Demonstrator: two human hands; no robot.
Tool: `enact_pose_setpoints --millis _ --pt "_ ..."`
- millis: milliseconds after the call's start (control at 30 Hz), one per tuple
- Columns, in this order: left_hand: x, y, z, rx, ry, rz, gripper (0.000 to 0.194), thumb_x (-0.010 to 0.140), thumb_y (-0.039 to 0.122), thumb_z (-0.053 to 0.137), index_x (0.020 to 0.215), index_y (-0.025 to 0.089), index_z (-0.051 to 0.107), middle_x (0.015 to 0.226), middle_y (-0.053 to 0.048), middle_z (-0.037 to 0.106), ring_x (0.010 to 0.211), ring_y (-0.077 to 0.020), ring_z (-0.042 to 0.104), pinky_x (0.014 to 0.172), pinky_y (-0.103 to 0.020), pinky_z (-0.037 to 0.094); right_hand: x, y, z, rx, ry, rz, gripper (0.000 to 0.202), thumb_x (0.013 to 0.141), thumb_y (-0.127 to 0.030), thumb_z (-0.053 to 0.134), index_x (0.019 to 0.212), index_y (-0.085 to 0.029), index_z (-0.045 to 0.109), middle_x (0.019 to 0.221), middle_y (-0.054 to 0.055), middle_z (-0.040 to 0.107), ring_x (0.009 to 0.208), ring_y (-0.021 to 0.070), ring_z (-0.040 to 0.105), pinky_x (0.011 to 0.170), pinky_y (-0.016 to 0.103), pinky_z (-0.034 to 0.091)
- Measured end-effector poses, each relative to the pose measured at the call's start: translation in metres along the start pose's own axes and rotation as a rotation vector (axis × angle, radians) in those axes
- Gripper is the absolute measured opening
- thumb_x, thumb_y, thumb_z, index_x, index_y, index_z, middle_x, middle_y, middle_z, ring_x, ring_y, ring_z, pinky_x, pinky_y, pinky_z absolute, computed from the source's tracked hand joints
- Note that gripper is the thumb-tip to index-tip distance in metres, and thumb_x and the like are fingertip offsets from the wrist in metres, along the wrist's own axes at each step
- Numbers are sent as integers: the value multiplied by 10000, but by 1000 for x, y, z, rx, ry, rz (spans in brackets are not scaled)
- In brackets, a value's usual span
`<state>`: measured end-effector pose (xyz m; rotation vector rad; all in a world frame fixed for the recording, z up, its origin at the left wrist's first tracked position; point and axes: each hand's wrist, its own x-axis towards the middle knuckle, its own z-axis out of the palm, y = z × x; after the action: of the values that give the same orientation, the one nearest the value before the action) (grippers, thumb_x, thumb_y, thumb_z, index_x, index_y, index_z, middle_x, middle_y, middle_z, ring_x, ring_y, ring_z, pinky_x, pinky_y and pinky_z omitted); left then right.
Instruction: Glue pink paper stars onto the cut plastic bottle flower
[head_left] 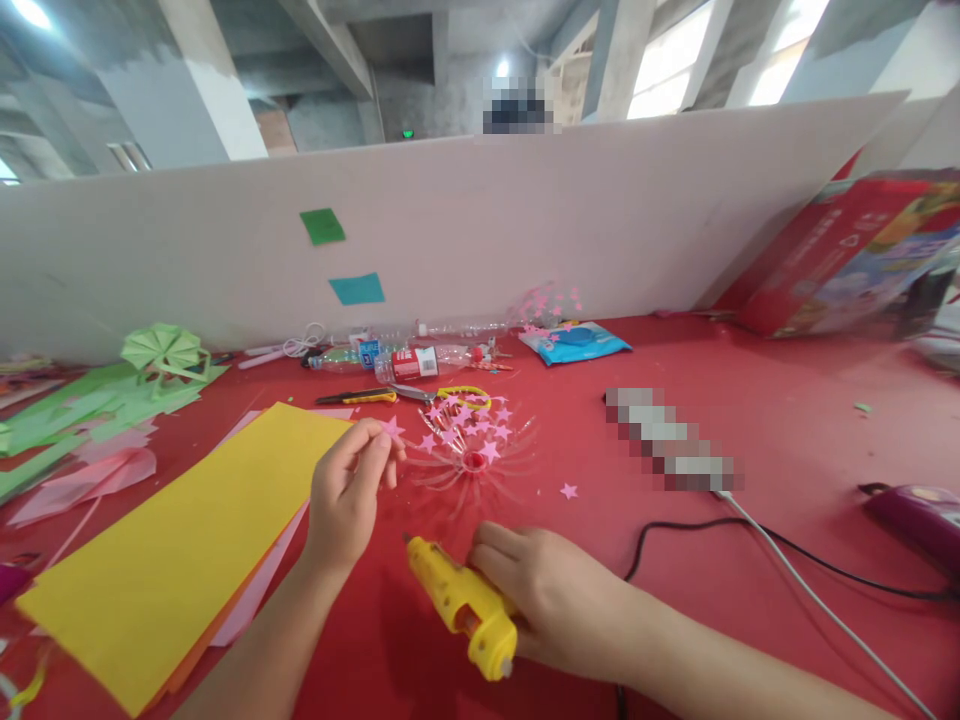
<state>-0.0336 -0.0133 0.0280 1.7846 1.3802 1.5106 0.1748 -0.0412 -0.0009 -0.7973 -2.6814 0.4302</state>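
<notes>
My left hand (349, 490) pinches a small pink paper star (392, 428) between thumb and fingers. My right hand (540, 590) is closed round a yellow hot glue gun (461, 605), its nozzle pointing up and left, below the left hand's fingertips. Just beyond both hands lies a cut plastic bottle piece (474, 461), its clear strips spread out like petals round a reddish centre. Several pink stars (491, 452) sit on these strips. One loose pink star (569, 491) rests on the red table to the right.
Yellow paper sheets (202, 530) lie at left beside green paper (90, 410). Behind are a utility knife (360, 398), scissors (465, 393), plastic bottles (416, 364) and a blue wipes pack (576, 343). A black cord (690, 524) and white cable (817, 590) cross the right side.
</notes>
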Motion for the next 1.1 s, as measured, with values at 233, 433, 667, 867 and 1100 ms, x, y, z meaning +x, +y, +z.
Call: enact_pose_setpoints --millis 233,433,667,867,1100 --pt "-5 8 6 -251 -248 -228 261 882 295 483 663 183 572 643 13 579 480 -84 457 514 -242 378 1 0 -3 -51 -92 67 286 711 -287 628 970 -172 594 947 55 580 784 189 553 695 297 449" --pt "-14 19 13 -458 -525 -430 227 860 304 505 696 183 604 637 10 596 460 -68 436 465 -219 335 -5 3 -18 -123 419 -165 123 862 -135 464 870 -173 581 712 27 592 603 141 500 537 264 378" --pt "-21 25 22 -593 -723 -616 236 827 321 535 651 165 565 577 8 578 406 -50 411 422 -199 291 -5 11 -22 -185 697 -139 143 898 -100 515 1014 -177 546 832 54 628 728 147 560 650 263 468" --pt "-23 25 23 -634 -779 -700 202 804 273 537 636 160 530 564 16 566 414 -50 415 402 -169 322 -4 12 -22 -38 654 -216 130 879 -83 540 969 -166 583 827 53 621 709 140 546 620 249 465" --pt "-24 23 23 -660 -799 -704 186 793 252 527 633 158 544 560 14 559 420 -53 415 393 -167 317 -3 10 -22 112 612 -216 121 885 -79 530 951 -166 583 845 58 612 767 139 561 675 245 488"
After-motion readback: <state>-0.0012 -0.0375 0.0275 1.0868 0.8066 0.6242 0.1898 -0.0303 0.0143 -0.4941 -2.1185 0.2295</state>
